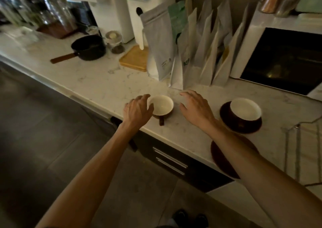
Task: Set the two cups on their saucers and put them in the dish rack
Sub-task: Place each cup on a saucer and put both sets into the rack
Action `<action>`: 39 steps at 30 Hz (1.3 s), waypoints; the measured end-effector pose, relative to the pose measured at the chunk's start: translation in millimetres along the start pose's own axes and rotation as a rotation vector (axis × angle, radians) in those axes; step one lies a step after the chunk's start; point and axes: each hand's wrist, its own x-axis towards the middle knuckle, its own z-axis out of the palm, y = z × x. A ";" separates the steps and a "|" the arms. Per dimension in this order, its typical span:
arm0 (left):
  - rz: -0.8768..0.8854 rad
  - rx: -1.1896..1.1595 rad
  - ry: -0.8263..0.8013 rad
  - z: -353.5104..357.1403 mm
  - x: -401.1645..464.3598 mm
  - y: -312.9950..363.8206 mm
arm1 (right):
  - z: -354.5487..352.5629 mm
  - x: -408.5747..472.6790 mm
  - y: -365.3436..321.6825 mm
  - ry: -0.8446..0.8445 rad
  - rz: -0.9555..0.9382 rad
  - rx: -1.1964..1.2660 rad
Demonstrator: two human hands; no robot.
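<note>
A brown cup with a white inside (162, 105) stands on the bare marble counter, its handle pointing toward me. My left hand (137, 110) curls over its left rim, fingers touching it. My right hand (195, 108) hovers open just right of that cup, holding nothing. A second brown cup (245, 110) sits on a dark saucer (226, 121) further right. Another dark saucer (221, 158) lies at the counter's front edge, partly hidden under my right forearm. The wire dish rack (299, 144) stands at the far right.
Several pale paper bags (191, 53) stand upright just behind the cups. A microwave (282, 57) is at the back right. A black saucepan (88, 47), a glass jar (115, 42) and a wooden board (135, 58) sit at the back left. The counter edge (104, 104) runs diagonally below my hands.
</note>
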 end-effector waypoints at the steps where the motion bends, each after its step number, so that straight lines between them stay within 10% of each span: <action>1: -0.054 -0.039 -0.006 1.4 -2.9 -7.3 | 6.1 1.6 -4.4 -0.019 0.017 0.057; 16: -0.600 -0.998 -0.256 44.5 17.0 -24.2 | 48.9 23.8 -21.2 -0.283 0.400 0.446; 39: -0.475 -1.104 -0.323 49.6 18.8 13.4 | 33.3 1.9 -3.9 -0.134 0.580 0.712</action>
